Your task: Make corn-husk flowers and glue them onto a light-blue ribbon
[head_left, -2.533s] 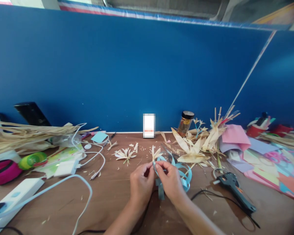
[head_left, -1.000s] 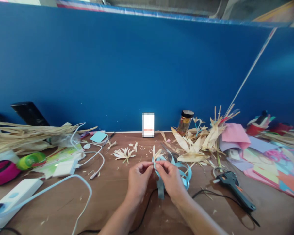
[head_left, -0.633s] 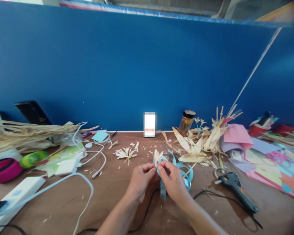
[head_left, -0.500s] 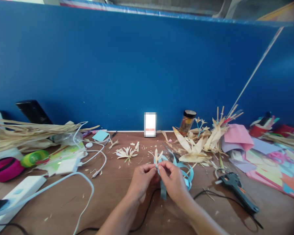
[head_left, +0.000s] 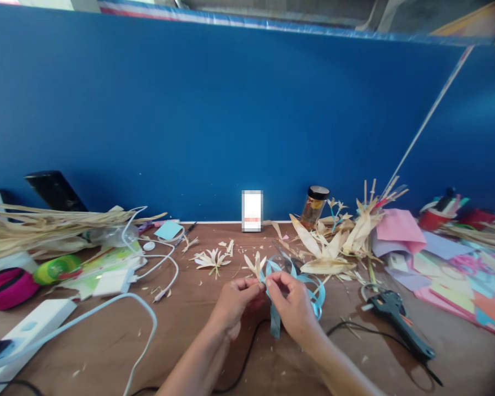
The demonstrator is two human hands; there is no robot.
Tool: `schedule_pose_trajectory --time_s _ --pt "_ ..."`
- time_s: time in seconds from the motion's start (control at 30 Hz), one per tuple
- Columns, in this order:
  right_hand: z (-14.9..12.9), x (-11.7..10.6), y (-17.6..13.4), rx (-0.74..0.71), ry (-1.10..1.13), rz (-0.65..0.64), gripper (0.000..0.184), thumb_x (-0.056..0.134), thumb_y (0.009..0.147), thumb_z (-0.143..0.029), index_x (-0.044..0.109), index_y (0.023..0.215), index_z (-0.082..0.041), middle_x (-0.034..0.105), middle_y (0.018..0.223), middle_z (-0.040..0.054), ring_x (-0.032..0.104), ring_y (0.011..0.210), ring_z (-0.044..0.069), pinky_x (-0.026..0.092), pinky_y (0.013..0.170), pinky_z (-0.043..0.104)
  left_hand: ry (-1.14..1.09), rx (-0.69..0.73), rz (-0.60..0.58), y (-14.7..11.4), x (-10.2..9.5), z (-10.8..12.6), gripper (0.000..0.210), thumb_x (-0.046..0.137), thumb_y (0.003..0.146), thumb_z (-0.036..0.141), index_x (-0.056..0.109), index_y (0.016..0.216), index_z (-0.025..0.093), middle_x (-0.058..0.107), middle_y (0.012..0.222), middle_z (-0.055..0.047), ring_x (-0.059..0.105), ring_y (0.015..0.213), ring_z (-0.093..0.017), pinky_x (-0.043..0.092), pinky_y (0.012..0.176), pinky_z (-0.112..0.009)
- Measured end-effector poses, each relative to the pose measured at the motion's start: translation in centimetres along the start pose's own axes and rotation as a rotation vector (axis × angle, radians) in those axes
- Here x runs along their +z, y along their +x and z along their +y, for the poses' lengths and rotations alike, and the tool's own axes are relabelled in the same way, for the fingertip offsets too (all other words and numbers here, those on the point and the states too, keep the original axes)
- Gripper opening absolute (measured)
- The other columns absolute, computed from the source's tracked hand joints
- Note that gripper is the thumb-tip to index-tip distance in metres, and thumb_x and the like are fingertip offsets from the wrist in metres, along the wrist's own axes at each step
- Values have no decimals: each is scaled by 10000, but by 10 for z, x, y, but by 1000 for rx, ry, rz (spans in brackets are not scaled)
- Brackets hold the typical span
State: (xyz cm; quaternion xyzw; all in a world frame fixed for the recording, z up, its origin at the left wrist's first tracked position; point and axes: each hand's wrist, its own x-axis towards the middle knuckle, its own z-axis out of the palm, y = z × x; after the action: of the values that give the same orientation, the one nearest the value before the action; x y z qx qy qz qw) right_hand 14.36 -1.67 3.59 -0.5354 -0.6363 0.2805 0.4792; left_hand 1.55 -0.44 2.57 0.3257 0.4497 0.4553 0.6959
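Both hands are working at the middle of the wooden desk, near its front edge. Left hand is pinching closed, thumb and forefinger meeting at the base of a small pale straw flower. Right hand is also pinching closed, fingertips gripping a light blue ribbon right at the same spot, so the two pinches are touching. The flower is sticking up just above the fingertips, petals fanning out. The ribbon is looping out behind and to the right of the right hand, and one tail is hanging down between the hands onto the desk.

A black cord is running under the wrists toward the front edge. A black glue gun is lying to the right, well apart from the hands. Behind the ribbon a pile of dried husks is sitting beside a dark-lidded jar, which is standing at the blue wall. Another finished straw flower is lying on the desk to the left of the hands. Further left, white cables and a white power strip are lying near a bundle of long straw. Coloured paper sheets are covering the far right.
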Motion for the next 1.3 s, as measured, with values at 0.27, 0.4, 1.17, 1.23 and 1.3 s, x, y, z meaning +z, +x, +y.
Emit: schedule_pose_trajectory --time_s 0.27,0.4,1.17,1.23,1.3 --pt "-3 -2 0 -7 5 4 177 481 789 -264 595 691 -171 611 628 3 548 605 138 420 581 209 41 32 -68 -1 -2 0 249 730 574 340 635 634 118 570 547 4 468 479 -66 346 475 -177" --pt "-2 -2 0 0 8 11 165 484 789 -259 589 699 -169 607 635 0 543 612 134 414 587 205 39 84 -76 -1 -2 0 231 728 584 327 624 606 122 534 514 24 424 456 -55 317 458 -174" --pt "-5 -3 -2 -28 -19 29 145 495 785 -225 593 697 -163 604 623 -4 536 591 127 408 572 195 -142 -77 -74 -1 -3 -2 240 775 554 259 662 705 110 554 521 26 474 450 -39 395 484 -161" --pt "-5 -3 -2 -30 -17 32 147 494 784 -224 592 693 -163 602 619 -3 537 593 129 409 575 196 -162 -94 -59 0 -3 -2 214 774 561 229 658 697 112 546 513 33 473 446 -33 404 484 -150" --pt "-4 -3 -1 -34 -9 29 144 495 784 -224 590 695 -163 602 621 -3 539 597 130 411 580 198 -174 -100 -65 0 -3 -2 194 770 569 216 653 685 113 545 509 34 475 442 -33 412 480 -147"
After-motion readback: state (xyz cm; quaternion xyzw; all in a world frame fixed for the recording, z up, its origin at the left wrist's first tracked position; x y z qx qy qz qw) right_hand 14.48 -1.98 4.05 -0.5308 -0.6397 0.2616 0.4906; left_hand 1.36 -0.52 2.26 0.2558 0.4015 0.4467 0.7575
